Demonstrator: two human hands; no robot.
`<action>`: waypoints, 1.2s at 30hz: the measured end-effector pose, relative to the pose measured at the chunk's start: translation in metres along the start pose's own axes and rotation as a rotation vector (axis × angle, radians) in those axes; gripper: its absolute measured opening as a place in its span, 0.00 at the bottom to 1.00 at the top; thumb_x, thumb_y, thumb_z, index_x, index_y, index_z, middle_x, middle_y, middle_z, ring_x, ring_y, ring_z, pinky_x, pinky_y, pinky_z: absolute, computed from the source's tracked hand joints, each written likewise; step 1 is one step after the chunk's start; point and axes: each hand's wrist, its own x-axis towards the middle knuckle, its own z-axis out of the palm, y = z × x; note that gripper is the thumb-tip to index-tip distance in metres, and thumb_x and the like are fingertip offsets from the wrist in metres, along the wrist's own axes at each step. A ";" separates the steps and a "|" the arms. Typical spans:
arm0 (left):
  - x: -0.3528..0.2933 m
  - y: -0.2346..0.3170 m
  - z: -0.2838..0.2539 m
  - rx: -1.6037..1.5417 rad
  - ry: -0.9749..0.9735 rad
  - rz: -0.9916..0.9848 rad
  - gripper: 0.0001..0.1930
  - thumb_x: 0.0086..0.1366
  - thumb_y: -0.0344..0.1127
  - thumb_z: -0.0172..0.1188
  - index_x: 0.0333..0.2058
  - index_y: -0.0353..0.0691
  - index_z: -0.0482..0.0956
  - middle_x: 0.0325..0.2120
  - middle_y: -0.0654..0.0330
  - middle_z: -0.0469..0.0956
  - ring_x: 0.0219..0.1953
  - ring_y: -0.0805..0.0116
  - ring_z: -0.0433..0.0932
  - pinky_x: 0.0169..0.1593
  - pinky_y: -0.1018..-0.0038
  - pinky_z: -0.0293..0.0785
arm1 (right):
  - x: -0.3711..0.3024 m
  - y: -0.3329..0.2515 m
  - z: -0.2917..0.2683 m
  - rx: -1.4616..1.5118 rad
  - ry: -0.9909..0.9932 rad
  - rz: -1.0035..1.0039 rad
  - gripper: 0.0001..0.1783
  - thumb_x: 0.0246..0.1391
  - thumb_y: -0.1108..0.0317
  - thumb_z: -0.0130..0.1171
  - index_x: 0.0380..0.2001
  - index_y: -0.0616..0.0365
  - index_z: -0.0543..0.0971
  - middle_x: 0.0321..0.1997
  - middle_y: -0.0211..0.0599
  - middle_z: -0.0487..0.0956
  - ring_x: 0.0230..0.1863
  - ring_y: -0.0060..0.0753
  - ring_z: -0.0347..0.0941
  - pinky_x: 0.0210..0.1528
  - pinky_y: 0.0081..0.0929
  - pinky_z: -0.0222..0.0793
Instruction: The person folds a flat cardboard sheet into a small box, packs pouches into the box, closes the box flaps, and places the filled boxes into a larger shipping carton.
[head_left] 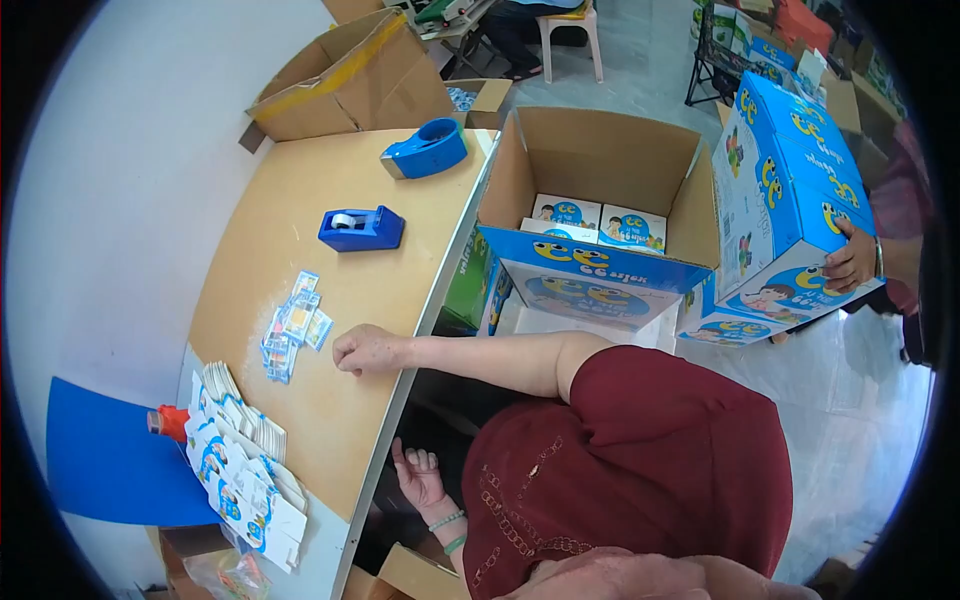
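Note:
My right arm reaches across the edge of the tan table (pixel 350 200). My right hand (pixel 372 351) rests there in a loose fist, back upward. Whether anything is inside its curled fingers is hidden. Just beyond it lies a loose pile of small printed cards or packets (pixel 290 325), apart from the hand. Below the table edge, by my lap, is my left hand (pixel 424 483) with bracelets at the wrist. Its palm faces up, one finger stretched out and the others partly bent, with nothing in it. Stacks of folded white-and-blue cartons (pixel 245 465) lie at the table's near-left end.
Two blue tape dispensers (pixel 362 229) stand on the table. An open carton (pixel 600 290) to my right holds several small white boxes (pixel 633 228). Another person's hand (pixel 853 257) touches stacked blue boxes (pixel 780 200). A brown carton (pixel 350 80) sits beyond the table.

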 end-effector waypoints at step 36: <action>0.003 -0.020 0.014 -0.090 0.013 -0.115 0.24 0.68 0.43 0.51 0.59 0.40 0.65 0.27 0.62 0.67 0.29 0.68 0.64 0.36 0.70 0.63 | 0.006 0.009 0.002 0.047 -0.035 0.047 0.05 0.50 0.71 0.56 0.24 0.60 0.76 0.20 0.25 0.73 0.24 0.17 0.71 0.30 0.18 0.68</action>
